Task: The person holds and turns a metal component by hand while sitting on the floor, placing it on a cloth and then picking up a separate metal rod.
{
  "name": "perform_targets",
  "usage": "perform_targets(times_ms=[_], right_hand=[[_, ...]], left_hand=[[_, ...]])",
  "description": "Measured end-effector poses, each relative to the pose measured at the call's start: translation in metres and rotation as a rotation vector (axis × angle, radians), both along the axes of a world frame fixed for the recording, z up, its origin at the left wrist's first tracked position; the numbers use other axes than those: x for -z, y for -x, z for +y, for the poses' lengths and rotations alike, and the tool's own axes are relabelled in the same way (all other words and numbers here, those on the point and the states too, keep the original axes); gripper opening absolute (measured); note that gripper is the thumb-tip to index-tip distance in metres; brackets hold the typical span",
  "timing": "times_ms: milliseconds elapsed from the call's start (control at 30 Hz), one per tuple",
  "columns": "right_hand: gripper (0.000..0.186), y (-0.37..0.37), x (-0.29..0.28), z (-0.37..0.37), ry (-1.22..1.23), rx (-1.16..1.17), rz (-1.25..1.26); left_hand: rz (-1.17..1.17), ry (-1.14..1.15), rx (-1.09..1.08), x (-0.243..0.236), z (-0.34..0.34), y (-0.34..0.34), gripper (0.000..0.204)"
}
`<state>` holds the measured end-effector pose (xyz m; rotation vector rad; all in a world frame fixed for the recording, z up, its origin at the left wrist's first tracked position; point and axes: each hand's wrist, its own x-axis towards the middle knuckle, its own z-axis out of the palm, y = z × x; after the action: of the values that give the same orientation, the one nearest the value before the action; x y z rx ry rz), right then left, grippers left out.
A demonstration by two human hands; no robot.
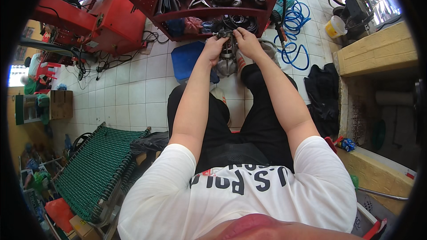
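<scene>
Between my feet, close to the red tool cart, stands a greyish metal mechanical assembly [228, 52] with upright rods; its exact kind is too small to make out. My left hand [214, 50] is closed around its upper left side, thumb toward the top. On the opposite side my right hand [247, 43] is closed at its upper end, fingertips pressed to the metal. The hands nearly meet over it, hiding part of the top. A blue plastic container [187, 60] lies on the floor left of my left forearm.
The red tool cart [204, 13] ahead holds metal parts on its shelves. A coiled blue hose [299, 58] lies to the right, near a black plastic bag [322, 95]. Black cables [113, 64] trail across the left floor. A green woven seat [98, 169] stands at lower left.
</scene>
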<state>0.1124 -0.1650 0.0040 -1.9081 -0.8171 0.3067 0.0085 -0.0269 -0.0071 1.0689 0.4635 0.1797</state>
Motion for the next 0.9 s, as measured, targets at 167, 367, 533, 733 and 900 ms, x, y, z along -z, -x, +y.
perform_targets(times_ms=[167, 367, 533, 733, 900], right_hand=[[0.045, -0.003, 0.013, 0.006, -0.112, 0.037, 0.221], [0.057, 0.002, 0.007, 0.008, 0.004, 0.078, 0.501], [0.056, 0.004, 0.008, 0.007, -0.015, 0.093, 0.495], [0.05, 0.003, 0.01, 0.009, -0.019, 0.081, 0.259], [0.05, 0.005, 0.01, 0.009, -0.077, 0.056, 0.081]], left_hand=[[-0.013, -0.042, -0.001, 0.002, -0.001, -0.001, 0.019], [0.013, -0.171, -0.032, 0.008, 0.001, -0.002, 0.02], [0.037, -0.203, -0.028, 0.002, -0.002, -0.001, 0.019], [0.021, -0.082, -0.01, -0.005, -0.005, 0.001, 0.017], [0.012, 0.05, 0.066, -0.008, 0.004, 0.004, 0.017]])
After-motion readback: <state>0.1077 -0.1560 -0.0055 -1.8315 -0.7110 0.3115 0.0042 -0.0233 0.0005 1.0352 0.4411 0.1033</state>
